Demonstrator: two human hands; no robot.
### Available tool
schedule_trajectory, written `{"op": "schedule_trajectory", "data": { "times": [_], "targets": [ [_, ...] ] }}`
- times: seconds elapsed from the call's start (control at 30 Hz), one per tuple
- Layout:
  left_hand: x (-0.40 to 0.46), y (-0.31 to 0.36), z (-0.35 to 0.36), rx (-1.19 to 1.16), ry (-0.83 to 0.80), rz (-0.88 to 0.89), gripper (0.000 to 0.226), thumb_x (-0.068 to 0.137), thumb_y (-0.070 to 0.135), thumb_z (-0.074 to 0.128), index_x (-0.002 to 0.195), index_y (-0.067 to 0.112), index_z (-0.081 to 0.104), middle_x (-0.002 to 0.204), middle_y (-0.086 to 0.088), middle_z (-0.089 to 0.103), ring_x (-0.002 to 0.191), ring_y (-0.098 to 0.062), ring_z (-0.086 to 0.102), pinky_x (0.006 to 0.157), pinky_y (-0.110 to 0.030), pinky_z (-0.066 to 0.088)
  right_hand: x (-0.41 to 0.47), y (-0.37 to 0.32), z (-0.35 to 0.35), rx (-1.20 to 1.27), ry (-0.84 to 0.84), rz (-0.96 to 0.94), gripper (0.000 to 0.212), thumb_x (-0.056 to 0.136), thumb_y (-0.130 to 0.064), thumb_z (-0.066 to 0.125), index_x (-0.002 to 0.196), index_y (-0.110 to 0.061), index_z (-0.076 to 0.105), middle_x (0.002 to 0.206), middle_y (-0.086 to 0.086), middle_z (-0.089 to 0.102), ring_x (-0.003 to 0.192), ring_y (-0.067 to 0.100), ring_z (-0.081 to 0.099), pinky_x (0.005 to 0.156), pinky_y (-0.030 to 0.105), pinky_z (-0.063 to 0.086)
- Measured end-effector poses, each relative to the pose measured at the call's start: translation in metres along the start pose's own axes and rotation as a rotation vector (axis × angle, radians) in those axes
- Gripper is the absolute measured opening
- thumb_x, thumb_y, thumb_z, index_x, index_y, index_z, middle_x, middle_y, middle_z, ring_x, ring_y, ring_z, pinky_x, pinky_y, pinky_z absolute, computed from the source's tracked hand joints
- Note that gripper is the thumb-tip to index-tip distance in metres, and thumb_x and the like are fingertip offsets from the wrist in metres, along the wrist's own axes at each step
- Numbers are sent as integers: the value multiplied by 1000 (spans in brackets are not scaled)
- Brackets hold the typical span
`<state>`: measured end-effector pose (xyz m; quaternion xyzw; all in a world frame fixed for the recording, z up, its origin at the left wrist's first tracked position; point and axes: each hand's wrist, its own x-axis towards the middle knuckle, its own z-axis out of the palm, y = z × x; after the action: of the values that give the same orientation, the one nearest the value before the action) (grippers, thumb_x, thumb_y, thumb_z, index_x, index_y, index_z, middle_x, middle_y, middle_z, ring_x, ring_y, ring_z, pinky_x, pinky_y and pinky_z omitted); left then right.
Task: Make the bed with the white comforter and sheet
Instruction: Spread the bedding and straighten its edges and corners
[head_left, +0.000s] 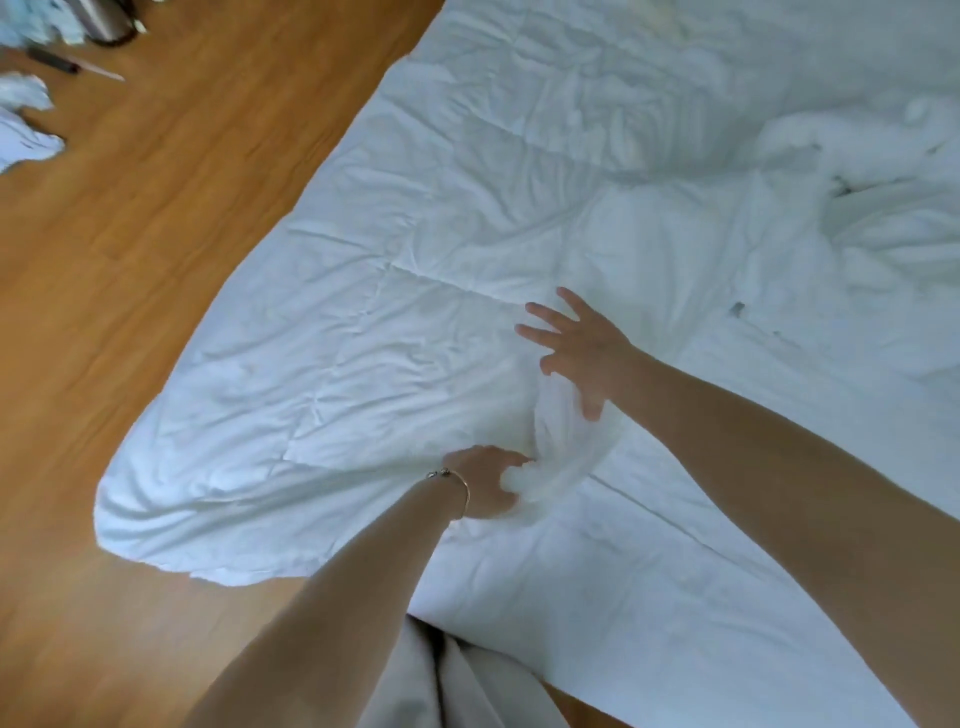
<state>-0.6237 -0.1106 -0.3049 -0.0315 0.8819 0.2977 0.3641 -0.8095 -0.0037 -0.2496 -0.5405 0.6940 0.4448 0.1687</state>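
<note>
1. Comforter (467, 218): it lies spread and creased over the bed, filling the view from 12 through 5 o'clock, with one rounded corner hanging toward the floor (156, 208) at 8 o'clock. Whether a separate sheet shows beneath it, I cannot tell.
2. Left hand (485, 486), bracelet at the wrist, sits near centre, just toward 6 o'clock. Its fingers are curled round a gathered bunch of the fabric.
3. Right hand (582, 348) is at 1 o'clock from the left, fingers spread wide and straight, low over the cloth or just touching it. It grips nothing.
4. The step in hand looks like flattening a raised ridge that runs between the two hands.
5. To do it well, the flat right palm should pin the cloth while the left draws its bunch toward 7 o'clock, along the quilted seam, not across it.
6. Pull evenly and let go only once the ridge lies flat. A sharp tug would likely drag the heaped part at 2 o'clock further out of line.
7. That rumpled heap at 2 o'clock needs smoothing next, and the hanging corner wants squaring with the bed edge.
8. Crumpled white cloths (23, 119) lie on the floor at 10 o'clock, well apart.
</note>
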Motion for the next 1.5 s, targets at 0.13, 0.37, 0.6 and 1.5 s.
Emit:
{"op": "schedule_trajectory", "data": {
  "times": [0.13, 0.37, 0.6, 1.5],
  "targets": [
    [-16, -5, 21, 61, -93, 51, 51, 84, 43, 55, 133, 52, 44, 127, 17, 59, 120, -15, 54, 90, -28, 45, -31, -29, 26, 95, -194, -46, 51, 84, -63, 56, 126, -33, 56, 131, -7, 58, 133, 23, 44, 117, 53, 6],
    [-13, -17, 37, 187, -373, -97, 62, 86, 74, 30, 112, 28, 63, 119, 6, 61, 110, -24, 56, 85, -33, 42, -131, -141, 87, 788, -401, 122, 59, 90, -69, 39, 124, -23, 58, 124, 1, 63, 116, 24, 59, 95, 34, 41],
    [-2, 32, 55, 170, -153, -77, 40, 94, 49, 34, 115, 28, 62, 119, 4, 57, 110, -20, 54, 87, -33, 43, -131, -146, 119, 675, -291, 84, 80, 73, -75, 58, 129, -18, 51, 132, 1, 51, 129, 25, 37, 117, 40, 14],
    [112, 298, 109, -138, 338, -218, 38, 87, 7, 53, 124, 12, 61, 125, -8, 61, 117, -29, 57, 95, -33, 45, -242, -12, 361, 816, 176, 351, 122, 81, 1, 66, 142, -52, -26, 162, -12, -10, 150, 18, 10, 116, 37, 24]
  ]
}}
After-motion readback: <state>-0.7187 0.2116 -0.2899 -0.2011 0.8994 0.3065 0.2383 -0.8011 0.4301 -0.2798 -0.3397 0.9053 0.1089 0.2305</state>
